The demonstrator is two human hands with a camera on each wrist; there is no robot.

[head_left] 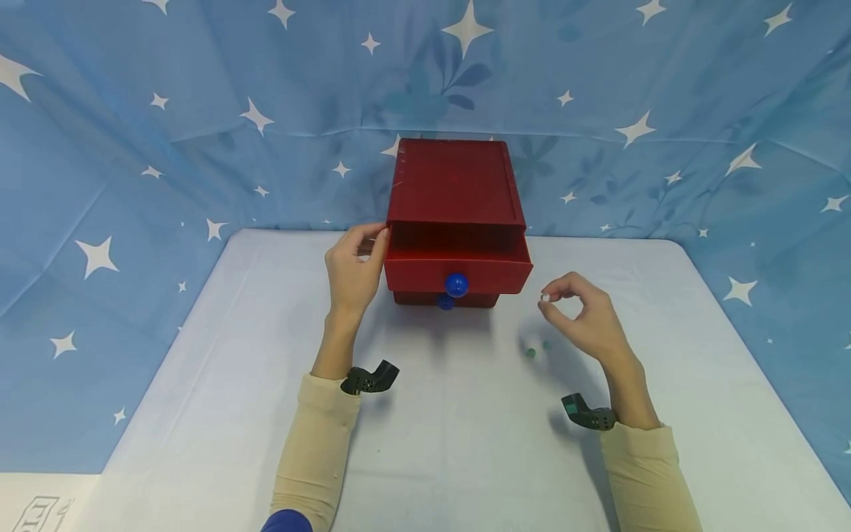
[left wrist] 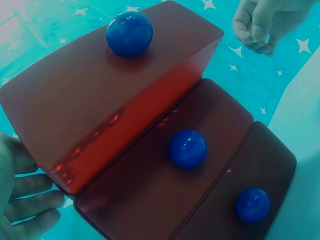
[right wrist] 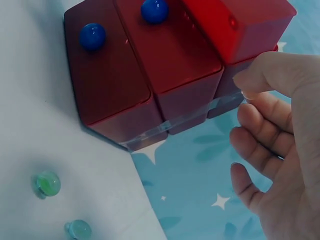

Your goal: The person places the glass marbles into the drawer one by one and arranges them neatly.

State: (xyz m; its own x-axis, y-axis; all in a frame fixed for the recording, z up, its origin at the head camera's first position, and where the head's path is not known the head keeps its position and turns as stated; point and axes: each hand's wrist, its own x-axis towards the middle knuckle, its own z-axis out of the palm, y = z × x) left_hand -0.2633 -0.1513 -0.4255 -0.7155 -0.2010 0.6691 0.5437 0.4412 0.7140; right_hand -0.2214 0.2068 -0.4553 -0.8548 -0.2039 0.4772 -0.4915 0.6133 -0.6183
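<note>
A red drawer unit with round blue knobs stands at the back of the white table. Its top drawer is pulled out, and the lower drawers are closed in the left wrist view. At the unit's left side, my left hand rests with its fingertips against the front corner. My right hand is raised to the right of the drawer and pinches a small white piece between thumb and index finger. The fingertips mostly hide that piece in the right wrist view.
Two small translucent green pieces with rounded tops, one nearer and one beside it, lie on the table below my right hand. A blue star-patterned cloth hangs behind the table. Printed white material shows at the lower left.
</note>
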